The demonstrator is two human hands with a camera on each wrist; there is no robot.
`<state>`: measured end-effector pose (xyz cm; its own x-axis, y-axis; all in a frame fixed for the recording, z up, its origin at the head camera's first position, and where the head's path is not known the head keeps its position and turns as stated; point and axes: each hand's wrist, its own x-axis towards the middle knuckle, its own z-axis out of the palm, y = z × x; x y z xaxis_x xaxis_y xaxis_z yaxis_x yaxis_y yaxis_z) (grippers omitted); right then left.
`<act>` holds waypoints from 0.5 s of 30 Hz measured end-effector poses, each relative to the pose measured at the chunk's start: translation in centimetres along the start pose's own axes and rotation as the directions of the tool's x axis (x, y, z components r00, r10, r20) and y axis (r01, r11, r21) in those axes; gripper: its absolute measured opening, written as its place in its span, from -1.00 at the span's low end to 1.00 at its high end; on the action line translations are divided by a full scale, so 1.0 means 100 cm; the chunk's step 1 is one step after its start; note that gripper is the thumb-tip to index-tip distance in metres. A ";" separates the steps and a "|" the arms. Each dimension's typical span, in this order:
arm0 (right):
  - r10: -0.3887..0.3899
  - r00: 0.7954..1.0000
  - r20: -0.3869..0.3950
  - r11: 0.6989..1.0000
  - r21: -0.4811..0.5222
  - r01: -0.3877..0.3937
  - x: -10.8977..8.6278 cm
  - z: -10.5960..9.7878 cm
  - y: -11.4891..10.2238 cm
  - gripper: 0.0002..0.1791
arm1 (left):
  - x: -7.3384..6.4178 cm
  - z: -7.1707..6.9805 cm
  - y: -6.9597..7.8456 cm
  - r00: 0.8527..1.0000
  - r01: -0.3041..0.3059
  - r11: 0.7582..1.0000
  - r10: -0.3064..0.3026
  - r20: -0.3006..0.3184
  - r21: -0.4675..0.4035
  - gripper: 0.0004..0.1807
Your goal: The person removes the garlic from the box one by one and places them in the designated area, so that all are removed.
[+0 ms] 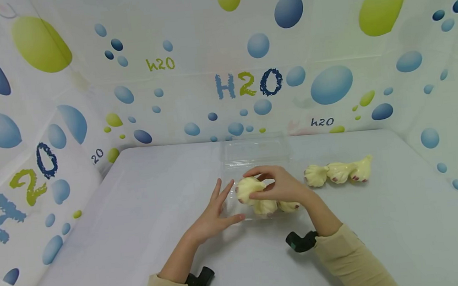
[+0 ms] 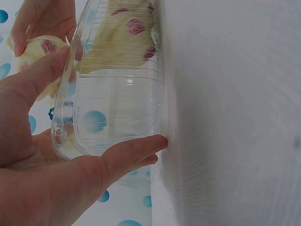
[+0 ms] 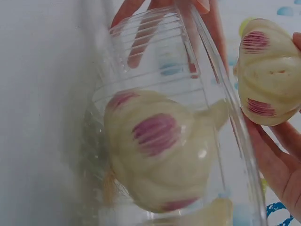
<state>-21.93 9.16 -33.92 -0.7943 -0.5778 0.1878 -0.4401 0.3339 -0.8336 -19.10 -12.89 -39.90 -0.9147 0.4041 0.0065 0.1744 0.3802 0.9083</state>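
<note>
A clear plastic clamshell box (image 1: 232,207) sits mid-table, its lid (image 1: 254,149) folded back behind it. Inside lie garlic bulbs, white with purple patches: one bulb (image 1: 265,207) in the middle and another bulb (image 1: 288,206) at the right, also seen through the wall as a large bulb (image 3: 155,150) in the right wrist view. My right hand (image 1: 284,184) pinches a garlic bulb (image 1: 248,189) over the box's left part, between thumb and fingers. My left hand (image 1: 211,216) is at the box's left end, fingers (image 2: 136,153) straight and spread along its wall.
Right of the box, a row of three garlic bulbs (image 1: 339,173) lies on the white tabletop (image 1: 166,181). A patterned sheet (image 1: 192,105) with blue and green spots hangs behind and at the sides. Black wrist cameras (image 1: 201,280) sit beneath both forearms.
</note>
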 end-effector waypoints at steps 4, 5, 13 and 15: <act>-0.005 1.000 -0.019 1.000 -0.010 0.005 -0.004 -0.006 0.008 -0.51 | 0.000 0.001 0.000 1.000 0.004 1.000 -0.004 -0.006 0.009 -0.05; -0.001 1.000 -0.026 1.000 -0.007 0.000 -0.004 -0.007 0.012 -0.50 | 0.001 0.001 0.000 1.000 0.002 1.000 -0.002 -0.007 0.012 -0.05; -0.044 0.995 -0.086 0.998 0.034 0.047 -0.017 -0.022 0.022 -0.48 | 0.000 0.001 -0.002 0.999 -0.045 0.999 0.046 -0.013 0.020 -0.04; -0.036 0.994 -0.099 0.999 0.032 0.039 -0.020 -0.025 0.023 -0.48 | -0.001 0.001 -0.002 0.997 -0.076 0.997 0.077 -0.013 0.020 -0.04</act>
<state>-22.39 12.94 -34.93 -0.8154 -0.5132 0.2679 -0.4572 0.2870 -0.8418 -19.02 -12.93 -40.10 -0.9034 0.4209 0.0817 0.2509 0.3645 0.8968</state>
